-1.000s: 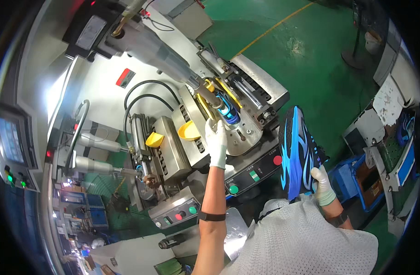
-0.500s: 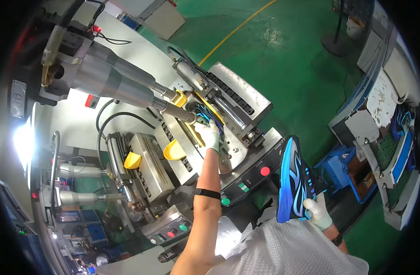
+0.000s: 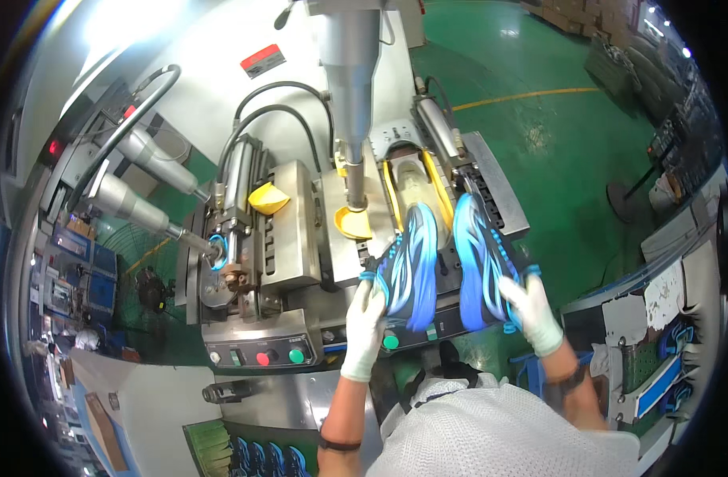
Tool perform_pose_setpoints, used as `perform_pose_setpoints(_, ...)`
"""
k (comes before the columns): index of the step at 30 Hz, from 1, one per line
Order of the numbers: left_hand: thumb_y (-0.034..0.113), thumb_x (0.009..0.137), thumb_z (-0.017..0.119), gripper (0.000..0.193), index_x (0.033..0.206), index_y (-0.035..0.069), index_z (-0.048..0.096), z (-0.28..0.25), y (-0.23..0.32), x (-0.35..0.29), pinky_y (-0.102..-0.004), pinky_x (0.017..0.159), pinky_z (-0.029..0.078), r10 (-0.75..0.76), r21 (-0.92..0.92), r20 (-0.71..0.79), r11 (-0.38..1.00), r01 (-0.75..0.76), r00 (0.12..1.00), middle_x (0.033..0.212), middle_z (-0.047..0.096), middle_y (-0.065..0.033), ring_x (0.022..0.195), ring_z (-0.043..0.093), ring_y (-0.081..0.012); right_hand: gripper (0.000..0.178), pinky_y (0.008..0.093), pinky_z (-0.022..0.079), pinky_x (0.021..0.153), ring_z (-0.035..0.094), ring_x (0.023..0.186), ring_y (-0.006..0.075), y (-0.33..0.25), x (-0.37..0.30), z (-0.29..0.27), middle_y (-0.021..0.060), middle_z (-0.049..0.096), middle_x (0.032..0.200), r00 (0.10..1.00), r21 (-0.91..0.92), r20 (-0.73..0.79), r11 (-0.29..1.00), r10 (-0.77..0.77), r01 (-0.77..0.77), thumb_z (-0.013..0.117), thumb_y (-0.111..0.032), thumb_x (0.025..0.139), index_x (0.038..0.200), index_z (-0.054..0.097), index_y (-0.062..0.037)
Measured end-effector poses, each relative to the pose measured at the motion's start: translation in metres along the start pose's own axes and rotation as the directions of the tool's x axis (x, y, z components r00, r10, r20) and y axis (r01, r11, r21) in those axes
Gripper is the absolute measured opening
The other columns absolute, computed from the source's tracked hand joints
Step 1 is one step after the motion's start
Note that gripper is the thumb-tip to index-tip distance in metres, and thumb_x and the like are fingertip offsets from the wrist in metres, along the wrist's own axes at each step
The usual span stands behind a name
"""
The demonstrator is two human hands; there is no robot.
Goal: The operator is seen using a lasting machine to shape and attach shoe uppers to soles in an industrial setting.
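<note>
A white glove covers my left hand (image 3: pixel 365 326), which is closed round the heel end of a blue and black sneaker (image 3: pixel 409 270). My right hand (image 3: pixel 536 314), gloved too, grips a matching sneaker (image 3: pixel 477 274) near its ankle opening. Both sneakers are held side by side, a small gap between them, toes pointing away from me and blue soles facing each other. They hang in front of a shoe-pressing machine, whose bed (image 3: pixel 412 184) lies between yellow side pads (image 3: pixel 438 187) just beyond the toes.
A thick metal press cylinder (image 3: pixel 352 87) comes down left of the bed, near a yellow cup-shaped pad (image 3: pixel 353 223). Another press station (image 3: pixel 288 230) stands further left, above a control panel (image 3: pixel 260 350) with coloured buttons. More sneakers sit on a rack (image 3: pixel 642 374) at right and in a tray (image 3: pixel 260 457) at lower left.
My left hand has come back from the press bed and now holds a sneaker. The right hand has brought its sneaker forward beside it. The view has turned.
</note>
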State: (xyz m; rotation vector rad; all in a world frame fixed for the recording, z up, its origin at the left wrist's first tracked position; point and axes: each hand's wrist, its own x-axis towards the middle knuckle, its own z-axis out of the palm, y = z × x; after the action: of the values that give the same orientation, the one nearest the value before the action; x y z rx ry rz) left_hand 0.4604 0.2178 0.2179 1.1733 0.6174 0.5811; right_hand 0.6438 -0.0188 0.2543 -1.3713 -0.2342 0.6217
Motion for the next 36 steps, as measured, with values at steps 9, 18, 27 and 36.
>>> perform_pose_setpoints(9, 0.016, 0.093, 0.056, 0.046, 0.132, -0.007, 0.053, -0.141, -0.032, -0.246, -0.0283, 0.086, 0.048, -0.081, 0.651, -0.195, 0.735, 0.191, 0.977, 0.117, 0.062, -0.0092, 0.101, 0.059, -0.0157, 0.048, 0.043, 0.053, 0.093, 0.068, 0.104, 0.0362, 0.104, 0.312, 0.107, 0.0263, 0.065, 0.116, 0.972, -0.944, 0.184, 0.249, -0.144, 0.215, 0.07, -0.029, 0.082, 0.113, 0.062, 0.0066)
perform_pose_setpoints(18, 0.009, 0.091, 0.059, 0.059, 0.144, -0.004, 0.036, -0.175, -0.202, -0.362, -0.0385, 0.105, 0.042, 0.039, 0.299, -0.861, 0.845, 0.443, 0.507, 0.132, 0.054, -0.0241, 0.122, 0.055, -0.0338, 0.031, 0.0451, 0.043, 0.057, 0.056, 0.056, 0.0298, 0.101, 0.304, 0.142, 0.0169, 0.059, 0.064, 0.898, -0.833, 0.381, 0.339, -0.219, 0.436, 0.069, -0.031, 0.076, 0.07, 0.061, -0.0018)
perform_pose_setpoints(27, 0.007, 0.086, 0.064, 0.077, 0.151, 0.004, 0.023, -0.177, -0.254, -0.338, -0.0521, 0.103, 0.043, 0.014, 0.179, -0.953, 0.829, 0.529, 0.301, 0.131, 0.053, -0.0319, 0.122, 0.052, -0.0489, 0.066, 0.0377, 0.029, 0.118, 0.04, 0.142, 0.032, 0.113, 0.076, 0.181, 0.026, 0.038, 0.154, 0.56, -0.5, 0.66, 0.264, -0.5, 0.825, 0.061, -0.022, 0.1, 0.15, 0.031, 0.0092)
perform_pose_setpoints(36, 0.039, 0.093, 0.062, 0.061, 0.141, 0.003, 0.049, -0.313, -0.177, -0.425, -0.0437, 0.115, 0.035, 0.174, 0.569, -0.759, 0.647, 0.508, 0.628, 0.145, 0.048, -0.0217, 0.137, 0.043, -0.0368, 0.095, 0.0536, 0.023, 0.119, 0.019, 0.147, 0.0498, 0.273, 0.009, 0.13, 0.0353, 0.02, 0.157, 0.43, -0.369, 0.896, -0.355, 0.11, 0.859, 0.079, -0.024, 0.076, 0.15, 0.027, 0.0058)
